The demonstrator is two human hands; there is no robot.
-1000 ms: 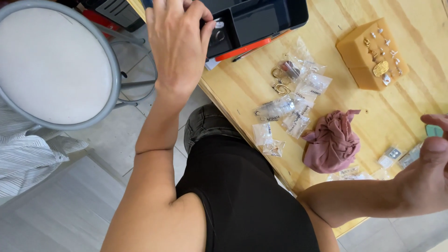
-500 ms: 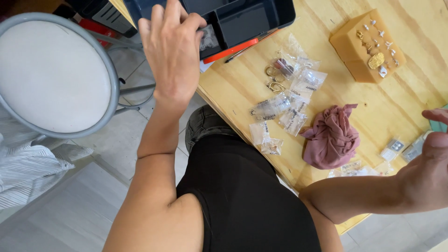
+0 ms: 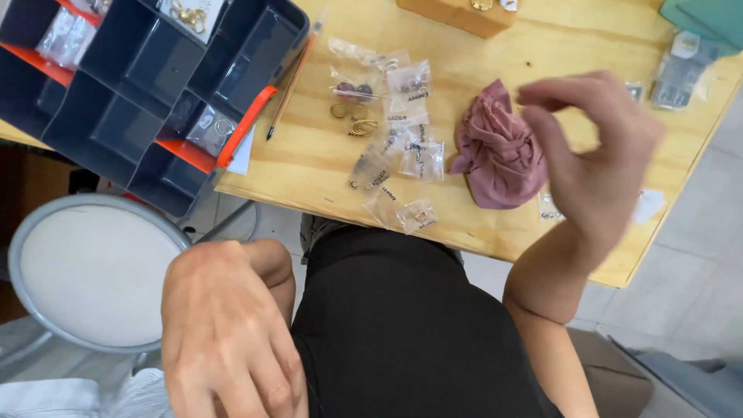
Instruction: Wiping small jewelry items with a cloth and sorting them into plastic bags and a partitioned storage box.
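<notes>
Light plywood table (image 3: 325, 166) with visible grain, its corner at lower right, over a floor of pale grey tiles (image 3: 689, 286). Left: round stool (image 3: 93, 271) (white seat, grey metal rim). Even, soft light; faint shadows.

Round grey stool (image 3: 93, 271), pencil (image 3: 290, 85), wooden block (image 3: 464, 14)

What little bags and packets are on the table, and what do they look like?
Small clear bags: heaped mid-table, see-through, with white labels and rings inside.
Clear bags: in the dark grey organiser box with orange dividers, at left.
Grey packets: far right of the wooden table, flat and small.
White label: near the table's right edge, flat.
Right hand: above the pink cloth, apparently holding nothing.
</notes>
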